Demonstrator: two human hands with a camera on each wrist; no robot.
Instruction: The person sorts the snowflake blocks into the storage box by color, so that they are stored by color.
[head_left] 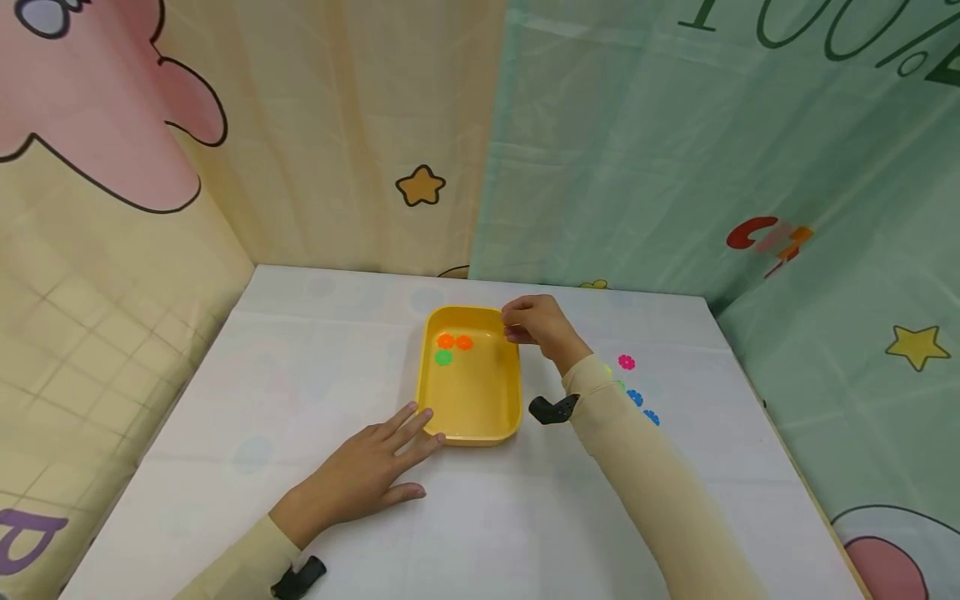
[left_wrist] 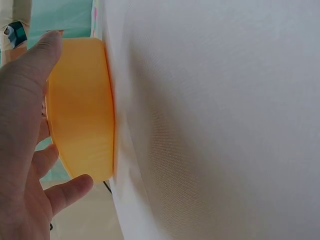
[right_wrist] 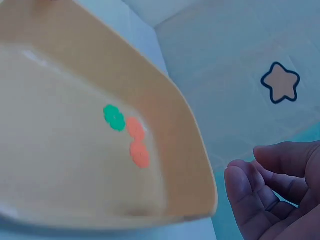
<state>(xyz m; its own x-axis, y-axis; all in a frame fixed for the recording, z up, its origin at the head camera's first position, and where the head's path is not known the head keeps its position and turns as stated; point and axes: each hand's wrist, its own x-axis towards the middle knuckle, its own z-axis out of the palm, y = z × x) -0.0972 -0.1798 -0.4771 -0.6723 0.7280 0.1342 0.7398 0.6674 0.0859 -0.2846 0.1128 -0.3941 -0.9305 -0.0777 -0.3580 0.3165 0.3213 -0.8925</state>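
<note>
A yellow plastic tray (head_left: 477,404) stands on the white table. Two orange flower-shaped pieces (head_left: 464,342) and a green one (head_left: 443,357) lie inside it, near its far left corner. My left hand (head_left: 360,475) touches the tray's near left corner with its fingers spread; the left wrist view shows the thumb along the tray wall (left_wrist: 82,110). At the far right corner, my right hand (head_left: 547,329) hovers by the rim. In the right wrist view its fingers (right_wrist: 237,187) are loosely bent, thumb apart from them, with nothing visible between.
Right of the tray lie a pink flower piece (head_left: 626,362) and two blue ones (head_left: 635,397). A yellow-green piece (head_left: 608,370) and a green one (head_left: 620,384) are partly hidden by the right sleeve. Printed curtains (head_left: 600,167) hang behind the table.
</note>
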